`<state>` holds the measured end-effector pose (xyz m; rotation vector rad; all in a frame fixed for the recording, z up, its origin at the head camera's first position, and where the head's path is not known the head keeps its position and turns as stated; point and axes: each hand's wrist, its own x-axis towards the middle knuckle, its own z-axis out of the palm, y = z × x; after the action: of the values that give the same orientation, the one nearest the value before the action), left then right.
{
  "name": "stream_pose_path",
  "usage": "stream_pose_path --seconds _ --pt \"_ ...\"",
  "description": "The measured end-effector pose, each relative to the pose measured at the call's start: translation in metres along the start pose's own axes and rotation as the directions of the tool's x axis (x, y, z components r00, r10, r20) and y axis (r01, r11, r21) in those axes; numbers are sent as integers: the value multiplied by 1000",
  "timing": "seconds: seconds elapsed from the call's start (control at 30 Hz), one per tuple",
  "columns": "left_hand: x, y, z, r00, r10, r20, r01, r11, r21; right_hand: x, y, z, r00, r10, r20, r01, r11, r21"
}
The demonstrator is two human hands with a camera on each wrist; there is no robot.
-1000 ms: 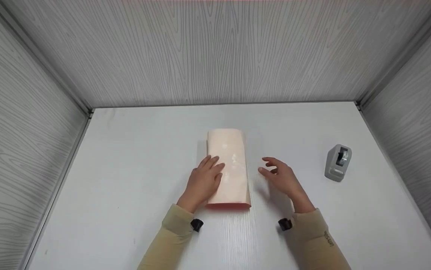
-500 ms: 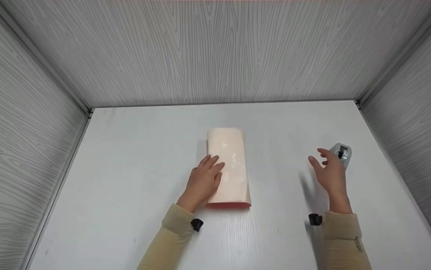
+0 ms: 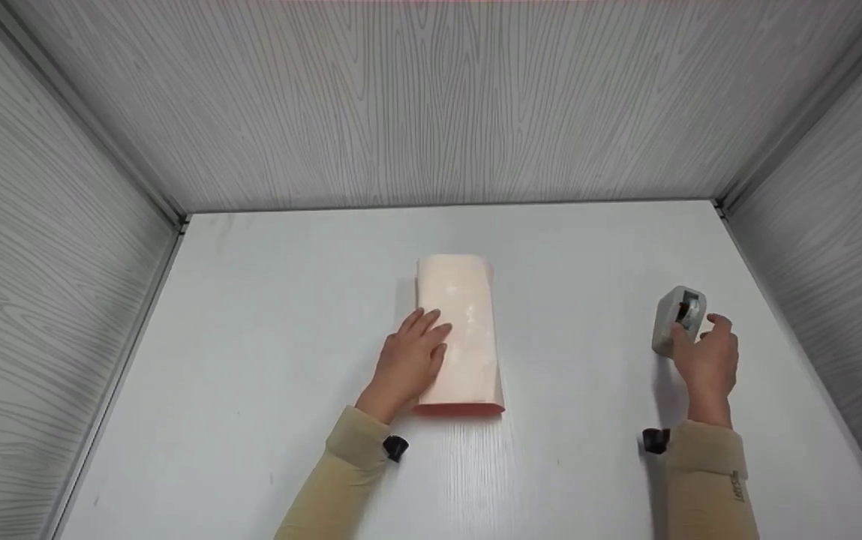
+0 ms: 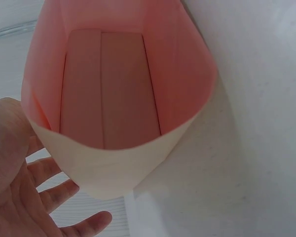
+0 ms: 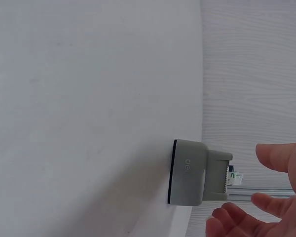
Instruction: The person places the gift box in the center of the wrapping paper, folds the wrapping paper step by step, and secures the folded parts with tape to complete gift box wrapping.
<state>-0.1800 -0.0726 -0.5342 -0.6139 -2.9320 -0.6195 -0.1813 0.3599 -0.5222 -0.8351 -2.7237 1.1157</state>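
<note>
A paper wrap (image 3: 461,330), cream outside and pink inside, lies lengthwise on the table. My left hand (image 3: 404,360) rests along its left side with fingers spread. In the left wrist view the near end of the wrap (image 4: 113,165) gapes, showing a pinkish box-like face (image 4: 123,89) with a lengthwise seam. Over at the right my right hand (image 3: 708,358) is at a grey tape dispenser (image 3: 667,326), thumb and fingers apart. In the right wrist view, clear tape (image 5: 259,191) runs from the dispenser's toothed edge towards those fingers; contact cannot be made out.
The white table (image 3: 288,300) is bounded by grey wood-grain panels at the back (image 3: 431,105), left (image 3: 48,262) and right (image 3: 836,300). Bare tabletop lies between the wrap and the dispenser.
My right hand has moved right from beside the wrap, passing over the dispenser's front to its near right side. The left hand and wrap have stayed in place.
</note>
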Motion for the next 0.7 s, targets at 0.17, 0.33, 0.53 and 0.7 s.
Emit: stream_pose_path --seconds 0.17,0.33,0.53,0.7 --pt "-1 0 0 1000 -11 10 11 1000 -4 1 5 -3 999 31 38 -30 999 -24" --pt "-2 0 0 1000 -1 1 1 1000 -15 4 8 -4 997 55 61 -54 998 -24" --pt "-3 0 0 1000 19 -23 -19 1000 -16 11 12 -6 981 139 132 -147 988 52" --pt "-3 -1 1 999 24 -32 -24 1000 -14 16 13 -8 965 195 177 -214 972 97"
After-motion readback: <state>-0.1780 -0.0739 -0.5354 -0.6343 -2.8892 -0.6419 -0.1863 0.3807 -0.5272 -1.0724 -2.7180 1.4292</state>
